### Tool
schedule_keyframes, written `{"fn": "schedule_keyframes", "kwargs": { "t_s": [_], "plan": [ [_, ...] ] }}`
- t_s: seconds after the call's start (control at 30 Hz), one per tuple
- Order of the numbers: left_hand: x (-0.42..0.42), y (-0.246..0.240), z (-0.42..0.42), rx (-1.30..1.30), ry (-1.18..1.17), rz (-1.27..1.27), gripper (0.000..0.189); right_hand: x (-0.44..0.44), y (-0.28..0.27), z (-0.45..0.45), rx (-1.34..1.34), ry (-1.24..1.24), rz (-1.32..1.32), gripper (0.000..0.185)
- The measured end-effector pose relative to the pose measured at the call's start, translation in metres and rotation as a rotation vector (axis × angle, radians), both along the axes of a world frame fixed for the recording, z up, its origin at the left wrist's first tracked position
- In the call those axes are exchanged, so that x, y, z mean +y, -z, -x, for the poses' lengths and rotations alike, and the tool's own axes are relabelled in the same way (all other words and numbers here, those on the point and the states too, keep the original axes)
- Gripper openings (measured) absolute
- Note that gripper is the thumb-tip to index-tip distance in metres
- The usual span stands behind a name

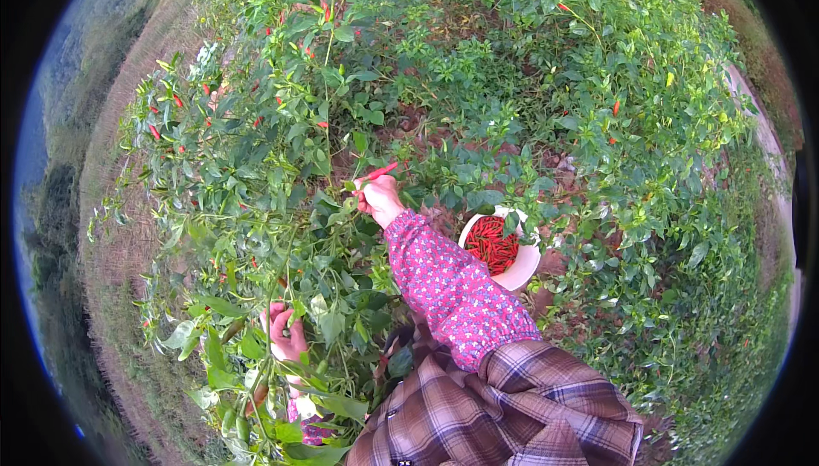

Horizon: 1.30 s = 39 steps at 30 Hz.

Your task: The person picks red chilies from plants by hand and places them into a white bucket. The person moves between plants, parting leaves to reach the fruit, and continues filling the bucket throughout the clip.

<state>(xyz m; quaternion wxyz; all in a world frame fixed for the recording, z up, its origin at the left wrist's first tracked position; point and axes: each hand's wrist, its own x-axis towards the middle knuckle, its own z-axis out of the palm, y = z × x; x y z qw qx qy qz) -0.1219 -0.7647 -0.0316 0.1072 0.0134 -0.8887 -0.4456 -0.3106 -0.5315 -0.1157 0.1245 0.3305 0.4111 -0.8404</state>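
My right hand (pixel 380 200), in a pink floral sleeve cover (pixel 451 284), is closed around a red chili pepper (pixel 384 171) beside the green stems of a chili plant. Lower down, my left hand (pixel 286 333) reaches in among the leaves, its fingers curled and partly covered. Whether it grips anything there is hidden. Close to that hand, green chili peppers (pixel 242 429) hang from a branch in the foreground. A white bowl (pixel 526 266) stands right of my right forearm with many red chili peppers (pixel 491 245) in it.
Dense chili plants (pixel 640 165) surround me, and ripe red chilies (pixel 155 131) show at the left. Brown soil (pixel 551 261) appears between rows. Dry grass (pixel 121 236) borders the field at left; a pale strip (pixel 761 127) runs along the right.
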Motion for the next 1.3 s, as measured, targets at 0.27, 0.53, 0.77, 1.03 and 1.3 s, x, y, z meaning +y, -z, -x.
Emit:
{"fn": "schedule_keyframes", "kwargs": {
  "t_s": [0.27,0.53,0.77,1.03,1.3],
  "plan": [
    [-0.007,0.009,0.001,0.11,-0.041,0.003,0.012,0.026,-0.02,-0.038,0.538,-0.256,-1.465,0.004],
    [0.003,-0.002,0.003,0.048,-0.075,-0.02,0.01,0.045,-0.006,-0.05,0.958,-0.291,-1.506,0.007],
    [-0.009,0.003,-0.011,0.036,0.013,-0.021,0.012,0.02,0.038,-0.087,0.765,-0.601,-0.459,0.01],
    [-0.008,0.006,-0.012,0.078,-0.073,-0.05,0.009,0.029,-0.026,-0.117,0.619,-0.82,-0.471,0.008],
    [-0.014,0.008,-0.002,0.124,-0.069,-0.064,0.008,0.139,0.015,-0.197,0.282,-0.722,-0.968,0.012]
  ]
}}
